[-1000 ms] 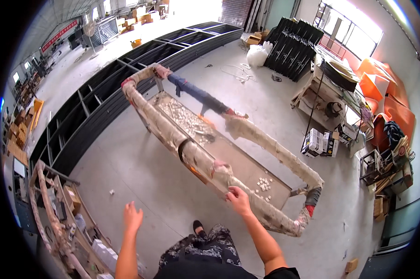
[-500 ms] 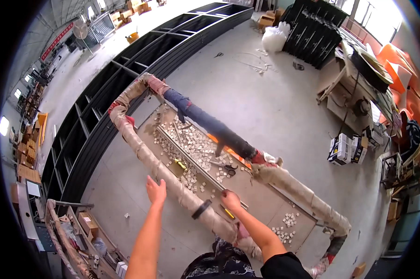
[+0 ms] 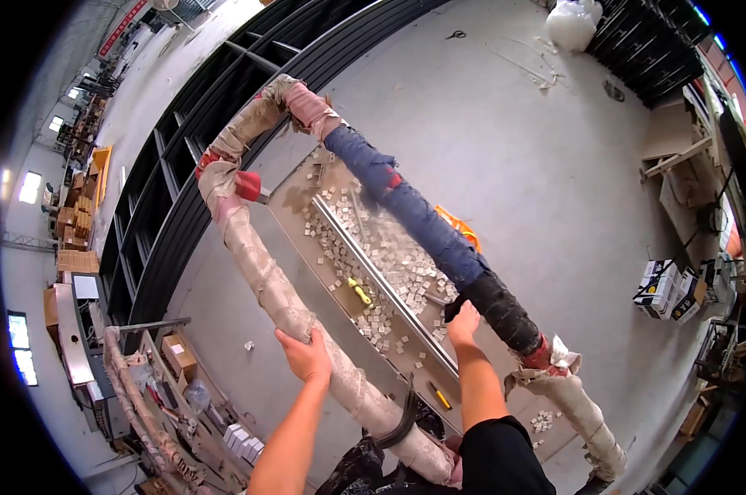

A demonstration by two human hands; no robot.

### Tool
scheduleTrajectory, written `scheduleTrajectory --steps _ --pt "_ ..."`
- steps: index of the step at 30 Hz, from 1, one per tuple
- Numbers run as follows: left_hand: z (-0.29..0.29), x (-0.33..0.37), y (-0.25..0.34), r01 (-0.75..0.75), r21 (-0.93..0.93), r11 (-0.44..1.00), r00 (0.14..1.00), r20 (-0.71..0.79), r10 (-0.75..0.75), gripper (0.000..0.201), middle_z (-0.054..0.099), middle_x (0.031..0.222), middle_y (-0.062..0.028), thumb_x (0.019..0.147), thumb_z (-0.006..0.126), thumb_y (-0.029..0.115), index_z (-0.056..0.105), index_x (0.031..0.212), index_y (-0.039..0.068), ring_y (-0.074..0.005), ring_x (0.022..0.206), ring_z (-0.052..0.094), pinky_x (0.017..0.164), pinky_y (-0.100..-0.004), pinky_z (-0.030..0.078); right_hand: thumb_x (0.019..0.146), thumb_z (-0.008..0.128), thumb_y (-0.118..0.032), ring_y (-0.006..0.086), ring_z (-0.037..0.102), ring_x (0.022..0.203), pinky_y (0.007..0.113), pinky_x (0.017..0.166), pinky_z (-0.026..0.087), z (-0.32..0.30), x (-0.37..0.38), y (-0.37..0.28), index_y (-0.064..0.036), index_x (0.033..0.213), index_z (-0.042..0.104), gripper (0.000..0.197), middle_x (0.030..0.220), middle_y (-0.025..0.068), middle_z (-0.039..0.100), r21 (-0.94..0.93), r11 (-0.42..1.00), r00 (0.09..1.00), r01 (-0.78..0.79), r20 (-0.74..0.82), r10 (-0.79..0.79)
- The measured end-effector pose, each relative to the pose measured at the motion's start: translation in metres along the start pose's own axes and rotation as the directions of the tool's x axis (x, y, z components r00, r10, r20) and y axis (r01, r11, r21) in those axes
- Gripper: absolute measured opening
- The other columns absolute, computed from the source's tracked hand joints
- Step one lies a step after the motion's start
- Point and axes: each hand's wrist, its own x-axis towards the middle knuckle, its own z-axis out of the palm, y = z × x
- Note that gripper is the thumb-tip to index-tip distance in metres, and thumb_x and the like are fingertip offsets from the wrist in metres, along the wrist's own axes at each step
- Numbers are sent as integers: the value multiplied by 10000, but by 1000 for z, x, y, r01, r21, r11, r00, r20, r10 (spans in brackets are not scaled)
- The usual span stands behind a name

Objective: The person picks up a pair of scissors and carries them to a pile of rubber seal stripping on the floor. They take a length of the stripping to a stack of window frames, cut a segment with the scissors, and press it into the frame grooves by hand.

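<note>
My left hand [image 3: 307, 356] lies against the near padded rail [image 3: 267, 276], wrapped in beige cloth; its thumb and fingers are apart. Under the far rail [image 3: 431, 227], wrapped in blue and black, my right hand [image 3: 464, 323] closes at the black handle of the scissors [image 3: 453, 308]. Their blades point left, partly lost among the tiles. Between the rails is a board with many small pale square tiles [image 3: 379, 318] and a long metal strip [image 3: 381, 280]. A yellow-green handled tool [image 3: 358, 291] lies among the tiles, and a yellow-black knife-like tool [image 3: 440, 396] nearer me.
A black metal frame [image 3: 162, 177] stands beyond the rails at left. A dark ring [image 3: 404, 419] hangs round the near rail. An orange object [image 3: 458, 224] lies behind the far rail. Boxes [image 3: 658, 289] stand at right; a rack [image 3: 154, 371] is at lower left.
My left hand has come from beside the near rail onto it. My right hand has left the metal strip and reached farther and right, taking the scissors' handle. The view has shifted.
</note>
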Motion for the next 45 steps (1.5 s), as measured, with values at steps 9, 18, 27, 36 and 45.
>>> scheduleTrajectory --steps 9,18,27,36,45 --pt "8 2 0 24 3 1000 999 36 -24 828 413 1324 -328 812 607 358 212 1396 -77 -432 1170 483 971 -445 409 759 668 -324 313 556 1060 443 896 435 -2 -16 -5 -43 1122 537 477 1122 144 578 -12 999 999 -35 30 35" --pt "20 9 -23 -35 28 999 999 -2 35 816 468 1274 -325 842 575 398 209 1393 -80 -440 1130 513 969 -453 415 726 667 -323 323 621 867 406 739 485 -10 -144 14 -52 959 555 374 899 172 633 738 668 979 96 53 -199" --pt "14 4 -12 -45 1 999 999 -6 45 834 466 1286 -316 826 589 400 208 1394 -77 -427 1160 497 981 -444 406 769 618 -426 315 621 779 389 726 472 -28 -258 26 7 978 607 481 838 197 637 858 511 969 -53 169 -182" --pt "7 3 -10 -9 41 999 998 -64 12 831 526 1232 -270 774 633 411 265 1389 -8 -418 1076 557 908 -467 456 816 611 -371 354 602 833 420 750 485 -36 -338 -9 -17 913 587 368 859 173 623 668 613 906 421 -347 -244" --pt "-9 -10 -1 20 9 1000 999 -44 -20 800 524 1195 -277 777 633 371 274 1369 -30 -415 996 586 836 -470 492 862 547 -203 406 540 781 475 691 452 -70 -374 -33 -1 941 510 220 858 225 550 490 761 902 426 -296 -314"
